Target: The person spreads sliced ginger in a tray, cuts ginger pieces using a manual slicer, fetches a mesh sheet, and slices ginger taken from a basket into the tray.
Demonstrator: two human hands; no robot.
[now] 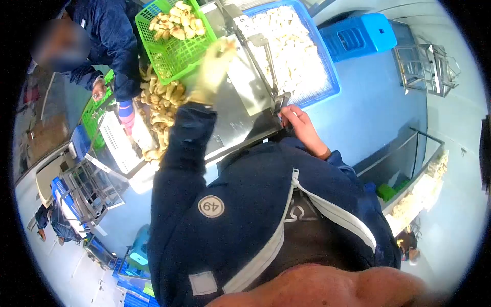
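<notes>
The room has a pale blue floor [378, 123] around one shiny metal table [230, 128]. One blue tray [335, 84] of many white pieces [289, 46] lies far right, with one blue stool [353, 38] beyond it. One green basket [179, 64], far left, holds roughly a dozen or more brown mushrooms [179, 20]; a larger, uncountable pile [163, 100] lies left. The right hand [302, 125] has its fingers together on one dark metal arm [276, 84]. The gloved left hand [215, 66] is near the basket, blurred, its grip unclear.
</notes>
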